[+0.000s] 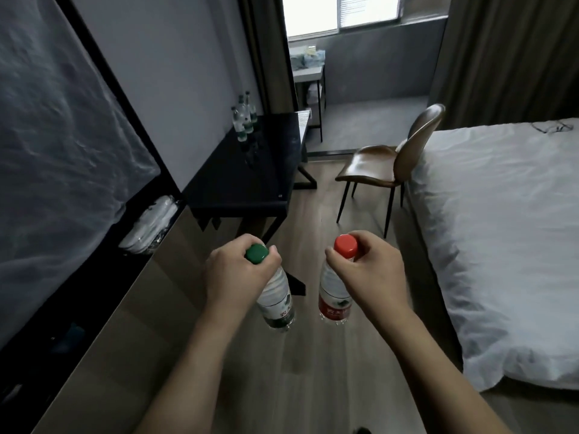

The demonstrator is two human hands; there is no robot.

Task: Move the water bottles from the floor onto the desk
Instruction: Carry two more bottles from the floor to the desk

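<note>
— Above the wood floor (313, 386), what's each hand got?
— Left hand (232, 270) grips the green-capped bottle (277, 303) by its neck; right hand (372, 270) grips the red-capped bottle (333, 299) likewise.
— And the desk (250, 173)?
— Three bottles (244, 119) stand at its far end.

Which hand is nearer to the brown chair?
Right. The right hand, gripping the red-capped bottle, is below and just left of the brown chair; the left hand, gripping the green-capped bottle, is farther left, nearer the desk.
</note>
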